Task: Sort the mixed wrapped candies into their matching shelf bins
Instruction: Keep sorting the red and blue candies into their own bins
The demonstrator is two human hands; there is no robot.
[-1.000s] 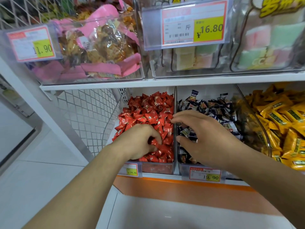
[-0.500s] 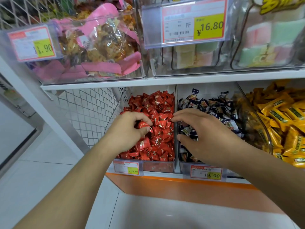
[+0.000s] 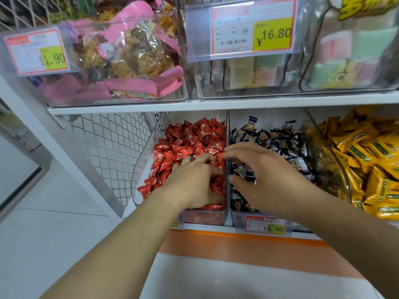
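- From the head camera I see my left hand (image 3: 194, 182) lying on the red candies (image 3: 192, 137) in the left clear bin (image 3: 138, 169). Its fingers are spread out on top of the pile.
- My right hand (image 3: 265, 180) is over the dark candies (image 3: 272, 134) in the next bin (image 3: 239, 216). Its fingertips (image 3: 226, 150) reach across the wall between the bins and touch a red candy there. I cannot tell if they pinch it.
- The thumb (image 3: 237, 180) sticks out, apart from the other fingers.
- Yellow candies (image 3: 367, 152) fill the bin on the right.
- A price tag (image 3: 265, 225) saying 19.90 hangs under my right hand.
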